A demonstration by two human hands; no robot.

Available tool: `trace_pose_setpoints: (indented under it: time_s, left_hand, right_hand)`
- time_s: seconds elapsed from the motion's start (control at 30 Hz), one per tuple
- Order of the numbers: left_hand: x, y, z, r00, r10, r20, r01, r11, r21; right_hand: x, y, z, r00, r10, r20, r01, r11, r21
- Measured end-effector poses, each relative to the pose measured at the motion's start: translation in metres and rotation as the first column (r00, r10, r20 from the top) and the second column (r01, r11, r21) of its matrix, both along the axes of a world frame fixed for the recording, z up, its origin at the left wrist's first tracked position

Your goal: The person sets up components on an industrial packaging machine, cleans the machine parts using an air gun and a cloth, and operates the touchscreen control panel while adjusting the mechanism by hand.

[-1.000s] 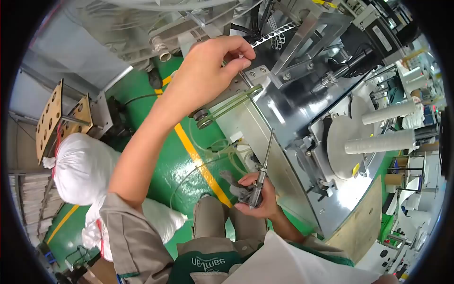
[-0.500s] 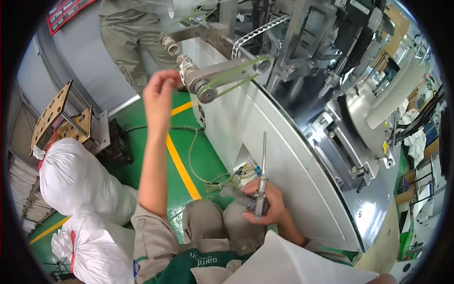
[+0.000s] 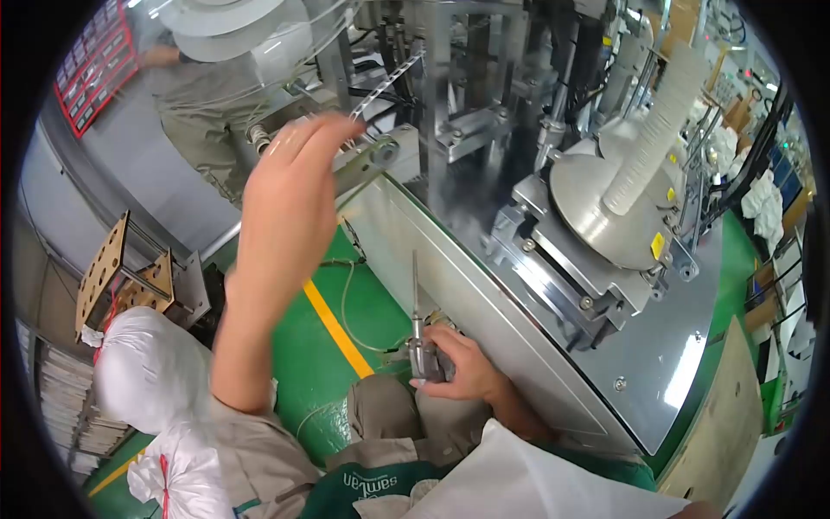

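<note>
My left hand [image 3: 290, 195] is raised in front of the belt arm [image 3: 380, 156] at the machine's corner. Its fingers bend together near the perforated metal strip [image 3: 385, 88]; motion blur hides whether anything is between them. Low in the middle, my right hand [image 3: 462, 368] is wrapped round a metal air gun [image 3: 421, 350] with a long thin nozzle pointing up, away from me. A grey cloth is bunched in the same hand beside the gun's body.
The machine's metal table [image 3: 635, 346] carries a round steel disc [image 3: 596, 212] at the right. White sacks [image 3: 151, 368] tied with red stand at the left, near a perforated wooden rack [image 3: 102, 272]. Another person [image 3: 203, 134] stands behind the machine.
My left hand has gone from beside the belt arm's roller to in front of the arm, closer to the camera. My right hand still holds the air gun. The view has shifted.
</note>
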State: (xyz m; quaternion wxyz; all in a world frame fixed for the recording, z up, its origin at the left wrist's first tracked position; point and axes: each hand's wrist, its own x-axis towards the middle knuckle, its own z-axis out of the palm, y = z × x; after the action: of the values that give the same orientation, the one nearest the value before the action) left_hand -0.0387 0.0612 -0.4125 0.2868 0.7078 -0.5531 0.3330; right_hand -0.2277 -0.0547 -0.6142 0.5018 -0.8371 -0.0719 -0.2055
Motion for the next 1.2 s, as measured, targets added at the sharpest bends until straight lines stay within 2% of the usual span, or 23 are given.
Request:
trace_pose_setpoints:
  time_s: [0.03,0.1,0.13,0.2,0.27,0.3,0.33,0.43,0.47,0.57,0.6,0.67,0.73,0.83,0.87,0.97,1.1,1.13,1.2]
  left_hand:
    - [0.010,-0.018,0.013,0.999,-0.035,0.019,0.032,0.991,0.133]
    - [0.032,-0.048,0.027,0.992,-0.068,-0.108,0.108,0.901,0.420]
    - [0.044,-0.062,0.027,0.991,-0.114,-0.068,0.132,0.871,0.473]
    - [0.067,-0.085,0.023,0.979,-0.205,0.010,0.163,0.802,0.575]
    - [0.069,-0.097,0.031,0.946,-0.075,-0.316,0.262,0.753,0.604]
    - [0.071,-0.103,0.034,0.885,0.002,-0.466,0.315,0.733,0.603]
    - [0.080,-0.109,0.031,0.765,0.174,-0.620,0.302,0.754,0.583]
    - [0.086,-0.127,0.025,0.472,0.091,-0.877,0.508,0.785,0.355]
    - [0.089,-0.133,0.030,0.399,0.157,-0.903,0.529,0.765,0.367]
    - [0.111,-0.148,0.023,0.623,0.118,-0.774,0.528,0.667,0.526]
    - [0.110,-0.153,0.030,0.587,0.179,-0.790,0.559,0.616,0.555]
    - [0.135,-0.163,0.022,0.826,-0.021,-0.563,0.471,0.573,0.670]
    - [0.136,-0.170,0.019,0.956,-0.196,-0.221,0.294,0.560,0.775]
    - [0.117,-0.175,0.023,0.912,0.126,-0.391,0.268,0.540,0.798]
    - [0.133,-0.175,0.014,0.992,-0.034,-0.119,0.118,0.548,0.828]
    - [0.138,-0.168,0.006,0.996,0.075,0.046,-0.082,0.592,0.802]
    - [0.142,-0.160,-0.001,0.924,-0.297,0.241,0.004,0.637,0.771]
    - [0.144,-0.159,-0.001,0.917,-0.371,0.147,0.162,0.682,0.713]
    - [0.148,-0.148,0.008,0.988,-0.121,-0.091,0.147,0.608,0.780]
  right_hand:
    - [-0.001,-0.001,0.002,1.000,0.012,-0.003,-0.012,1.000,0.006]
    - [-0.005,-0.001,0.003,0.999,0.036,-0.005,-0.036,0.999,0.021]
    - [-0.005,-0.001,-0.001,0.998,0.036,0.056,-0.036,0.999,0.007]
    - [-0.008,-0.001,0.004,0.997,0.051,0.052,-0.052,0.999,0.012]
    - [-0.009,-0.003,0.004,0.994,0.059,0.088,-0.058,0.998,-0.011]
    - [-0.008,-0.003,0.001,0.995,0.061,0.081,-0.060,0.998,-0.020]
    - [-0.009,-0.002,-0.004,0.996,0.065,0.068,-0.063,0.998,-0.030]
    - [-0.009,-0.002,-0.004,0.994,0.098,0.048,-0.097,0.995,-0.013]
    - [-0.008,-0.001,-0.005,0.993,0.102,0.062,-0.103,0.995,0.010]
    - [-0.009,-0.002,-0.003,0.990,0.126,0.062,-0.129,0.990,0.059]
    - [-0.009,-0.002,-0.005,0.990,0.130,0.062,-0.133,0.989,0.057]
    - [-0.009,-0.003,-0.004,0.989,0.139,0.050,-0.142,0.988,0.053]
    - [-0.009,-0.004,-0.001,0.988,0.149,0.026,-0.151,0.987,0.047]
    - [-0.009,-0.003,-0.004,0.989,0.146,-0.004,-0.146,0.988,0.048]
    - [-0.008,-0.003,-0.006,0.990,0.136,0.023,-0.137,0.990,0.040]
    - [-0.006,-0.002,-0.009,0.990,0.114,0.081,-0.116,0.993,0.028]
    - [-0.007,0.001,-0.011,0.993,0.083,0.080,-0.086,0.995,0.041]
    - [-0.007,0.002,-0.012,0.995,0.067,0.072,-0.070,0.997,0.040]
    - [-0.007,0.000,-0.012,0.994,0.089,0.064,-0.091,0.996,0.024]
